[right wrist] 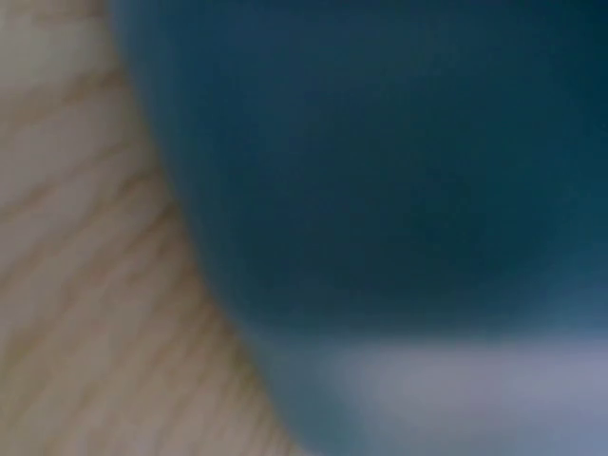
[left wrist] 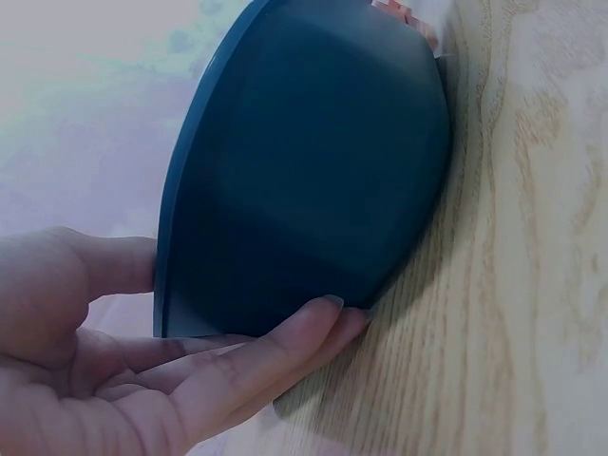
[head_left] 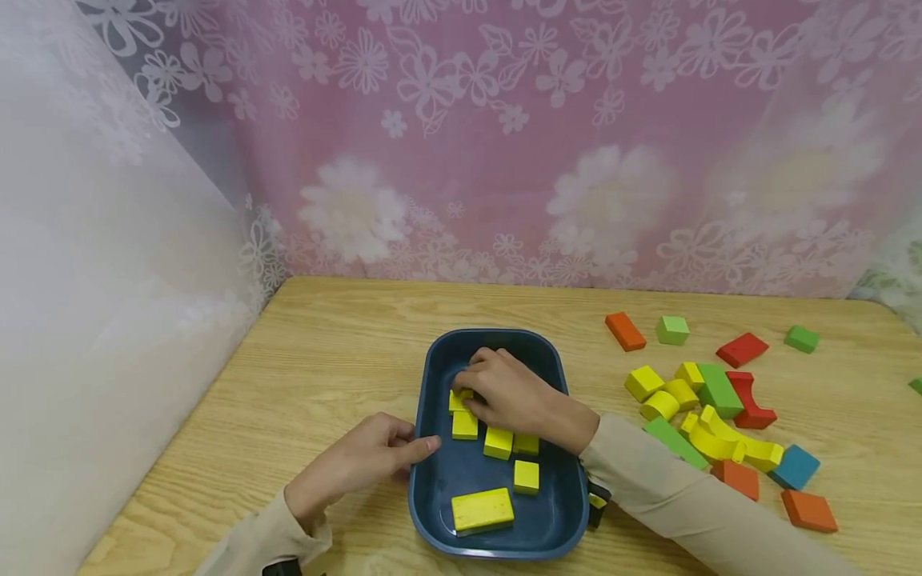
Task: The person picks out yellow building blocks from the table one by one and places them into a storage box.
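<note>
A dark blue plastic tub point(head_left: 497, 552) stands on the table with several yellow blocks inside. My left hand point(head_left: 367, 456) grips its left rim, thumb over the edge and fingers along the outer wall point(left wrist: 313, 171). Reaching over the right rim, my right hand point(head_left: 507, 392) is inside the tub, its curled fingers and thumb pinching a yellow block point(head_left: 457, 402), partly hidden by the fingers. Just below it lies another yellow cube point(head_left: 464, 426). A larger yellow rectangular block point(head_left: 483, 510) lies at the near end. The right wrist view shows only the blurred tub wall point(right wrist: 380, 190).
Right of the tub, loose blocks lie scattered: a yellow arch point(head_left: 709, 438), a green block point(head_left: 719, 390), a red arch point(head_left: 751, 404), a blue block point(head_left: 795, 466) and several orange ones. A floral curtain point(head_left: 461, 160) hangs behind the wooden table point(head_left: 346, 336).
</note>
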Motion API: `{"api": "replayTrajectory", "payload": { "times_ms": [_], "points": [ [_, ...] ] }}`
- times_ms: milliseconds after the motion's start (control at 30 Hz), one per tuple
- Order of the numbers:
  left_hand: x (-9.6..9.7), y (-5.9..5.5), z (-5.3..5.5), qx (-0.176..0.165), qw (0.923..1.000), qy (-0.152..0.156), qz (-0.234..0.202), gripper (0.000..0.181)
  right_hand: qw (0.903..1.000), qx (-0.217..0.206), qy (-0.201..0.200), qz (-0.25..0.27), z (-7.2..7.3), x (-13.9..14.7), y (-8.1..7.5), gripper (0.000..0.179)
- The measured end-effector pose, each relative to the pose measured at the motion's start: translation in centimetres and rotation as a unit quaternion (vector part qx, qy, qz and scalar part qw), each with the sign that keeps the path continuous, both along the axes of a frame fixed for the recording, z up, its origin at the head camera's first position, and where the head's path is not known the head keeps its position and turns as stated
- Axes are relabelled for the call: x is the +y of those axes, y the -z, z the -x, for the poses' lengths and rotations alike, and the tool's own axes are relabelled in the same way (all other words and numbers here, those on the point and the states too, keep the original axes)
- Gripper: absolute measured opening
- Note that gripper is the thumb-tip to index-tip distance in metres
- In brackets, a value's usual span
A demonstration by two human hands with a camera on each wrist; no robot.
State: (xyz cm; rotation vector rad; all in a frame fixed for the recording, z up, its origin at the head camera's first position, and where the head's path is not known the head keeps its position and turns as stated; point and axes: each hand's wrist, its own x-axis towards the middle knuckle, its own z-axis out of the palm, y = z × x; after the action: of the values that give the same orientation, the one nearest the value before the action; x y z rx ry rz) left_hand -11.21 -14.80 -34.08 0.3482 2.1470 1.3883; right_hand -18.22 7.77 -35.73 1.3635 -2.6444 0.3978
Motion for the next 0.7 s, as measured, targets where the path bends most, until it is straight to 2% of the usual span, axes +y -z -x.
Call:
{"api": "replayTrajectory", "payload": {
  "times_ms": [233,367,467,567,700],
  "points": [
    [0.3,-0.2,-0.1,-0.015,0.9998,-0.003,-0.01,0.038,0.9995,-0.001,-0.012,0.028,0.0,0.3,0.0,0.01],
    [0.4,-0.2,0.1,-0.01,0.9999,0.003,-0.008,0.037,0.9984,0.022,-0.021,0.048,0.1,0.7,-0.2,0.009],
    [0.4,-0.1,0.2,-0.004,1.0,0.006,0.002,0.037,0.9952,0.049,-0.026,0.081,0.5,1.5,-0.8,0.008],
    [0.3,0.0,0.2,-0.005,1.0,0.003,0.005,0.038,0.9913,0.066,0.005,0.114,1.0,3.5,-2.0,0.008],
    [0.2,0.0,0.1,-0.008,1.0,-0.003,0.0,0.038,0.9886,0.048,0.089,0.112,1.4,8.0,-3.2,0.013]
  ]
}}
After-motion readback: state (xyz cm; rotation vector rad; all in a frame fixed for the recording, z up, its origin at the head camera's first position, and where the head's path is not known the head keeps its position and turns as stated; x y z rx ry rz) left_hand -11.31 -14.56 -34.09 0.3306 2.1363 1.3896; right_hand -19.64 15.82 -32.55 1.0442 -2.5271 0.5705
